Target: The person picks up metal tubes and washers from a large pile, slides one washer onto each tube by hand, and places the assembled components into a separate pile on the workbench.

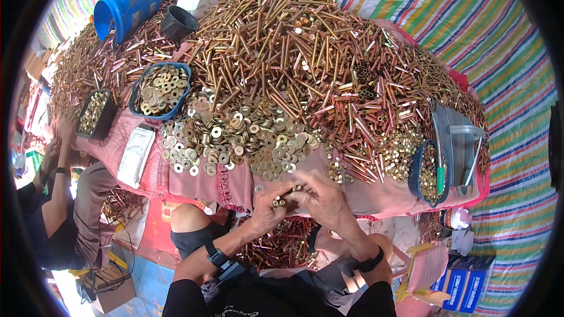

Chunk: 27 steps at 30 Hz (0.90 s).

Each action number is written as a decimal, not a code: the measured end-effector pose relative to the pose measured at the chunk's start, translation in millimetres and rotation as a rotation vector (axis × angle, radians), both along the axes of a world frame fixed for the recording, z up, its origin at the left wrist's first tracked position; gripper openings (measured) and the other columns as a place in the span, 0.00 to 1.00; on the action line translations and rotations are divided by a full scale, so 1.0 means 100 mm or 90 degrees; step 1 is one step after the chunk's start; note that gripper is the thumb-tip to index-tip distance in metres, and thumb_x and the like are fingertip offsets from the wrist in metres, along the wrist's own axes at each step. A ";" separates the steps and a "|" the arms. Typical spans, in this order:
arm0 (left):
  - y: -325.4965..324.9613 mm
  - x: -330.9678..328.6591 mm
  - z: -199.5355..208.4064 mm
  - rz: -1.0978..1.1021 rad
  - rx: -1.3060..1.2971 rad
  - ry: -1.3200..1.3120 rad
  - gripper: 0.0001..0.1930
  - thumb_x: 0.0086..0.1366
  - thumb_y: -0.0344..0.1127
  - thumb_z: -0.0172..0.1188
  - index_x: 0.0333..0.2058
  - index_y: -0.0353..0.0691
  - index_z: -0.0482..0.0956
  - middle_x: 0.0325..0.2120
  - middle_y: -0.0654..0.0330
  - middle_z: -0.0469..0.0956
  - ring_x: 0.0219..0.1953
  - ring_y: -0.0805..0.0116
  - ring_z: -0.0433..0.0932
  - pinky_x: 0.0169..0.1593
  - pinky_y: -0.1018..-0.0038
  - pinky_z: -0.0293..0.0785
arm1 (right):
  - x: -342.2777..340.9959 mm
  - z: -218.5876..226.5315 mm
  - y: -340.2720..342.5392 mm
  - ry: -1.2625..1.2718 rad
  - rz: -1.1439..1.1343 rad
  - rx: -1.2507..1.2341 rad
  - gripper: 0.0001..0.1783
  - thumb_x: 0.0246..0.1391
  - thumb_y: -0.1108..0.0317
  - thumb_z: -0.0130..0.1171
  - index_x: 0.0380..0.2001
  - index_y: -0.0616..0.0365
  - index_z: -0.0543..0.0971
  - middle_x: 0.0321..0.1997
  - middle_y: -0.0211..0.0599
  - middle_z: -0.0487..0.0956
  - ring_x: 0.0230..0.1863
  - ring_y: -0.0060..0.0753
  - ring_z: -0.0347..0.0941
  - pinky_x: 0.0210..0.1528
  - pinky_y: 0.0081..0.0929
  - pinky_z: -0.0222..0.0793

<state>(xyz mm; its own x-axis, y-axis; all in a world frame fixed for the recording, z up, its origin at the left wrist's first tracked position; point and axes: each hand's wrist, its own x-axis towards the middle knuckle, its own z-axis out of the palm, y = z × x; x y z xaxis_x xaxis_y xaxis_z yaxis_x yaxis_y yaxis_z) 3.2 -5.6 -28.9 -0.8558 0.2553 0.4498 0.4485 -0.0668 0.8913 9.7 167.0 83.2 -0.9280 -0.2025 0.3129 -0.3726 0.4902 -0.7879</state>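
Note:
At the front edge of the pink cloth, my left hand [270, 206] is closed around a few brass-coloured metal bolts [278, 202], whose ends show at the fingers. My right hand [324, 201] is right beside it, fingers bent toward the bolt ends in a pinch. What those right fingers hold is too small and blurred to make out. Just beyond both hands lies a spread of flat round washers [235, 132]. To the right of them is a heap of small brass-coloured nuts [399, 144]. Long bolts [264, 41] are piled high behind.
A blue basin of washers [187, 91], a dark tub of nuts [97, 130] and a blue bucket [141, 1] stand left. Right are a blue basket of nuts [416, 185] and a grey scoop [455, 141]. More bolts [273, 246] lie below my hands. Another person's arm [57, 164] reaches in left.

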 end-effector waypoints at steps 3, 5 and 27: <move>0.01 -0.02 -0.02 -0.016 -0.003 0.006 0.20 0.62 0.15 0.57 0.53 0.31 0.82 0.43 0.46 0.86 0.43 0.55 0.87 0.47 0.66 0.83 | 0.01 -0.01 0.04 -0.024 -0.009 0.033 0.15 0.54 0.68 0.76 0.42 0.60 0.83 0.40 0.39 0.82 0.35 0.30 0.81 0.36 0.29 0.77; 0.02 -0.03 -0.03 -0.006 0.008 0.020 0.21 0.62 0.15 0.57 0.53 0.31 0.83 0.43 0.46 0.86 0.42 0.55 0.87 0.47 0.66 0.83 | 0.02 -0.02 0.05 -0.094 -0.024 0.023 0.15 0.54 0.68 0.76 0.42 0.59 0.84 0.39 0.38 0.82 0.35 0.31 0.81 0.36 0.29 0.77; 0.06 -0.12 0.20 0.000 0.189 -0.311 0.14 0.80 0.35 0.55 0.56 0.32 0.74 0.29 0.63 0.79 0.29 0.81 0.75 0.33 0.80 0.74 | -0.01 -0.05 0.42 -0.568 0.046 -0.027 0.11 0.66 0.67 0.67 0.41 0.65 0.86 0.28 0.32 0.84 0.28 0.20 0.79 0.30 0.21 0.76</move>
<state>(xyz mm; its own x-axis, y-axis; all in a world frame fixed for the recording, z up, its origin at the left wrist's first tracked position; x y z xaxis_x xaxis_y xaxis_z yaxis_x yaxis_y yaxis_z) -8.7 0.5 -9.1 -0.9826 0.1777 0.0540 -0.0110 -0.3461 0.9381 9.0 209.2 78.0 -0.8154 -0.2742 -0.5098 0.3581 0.4531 -0.8164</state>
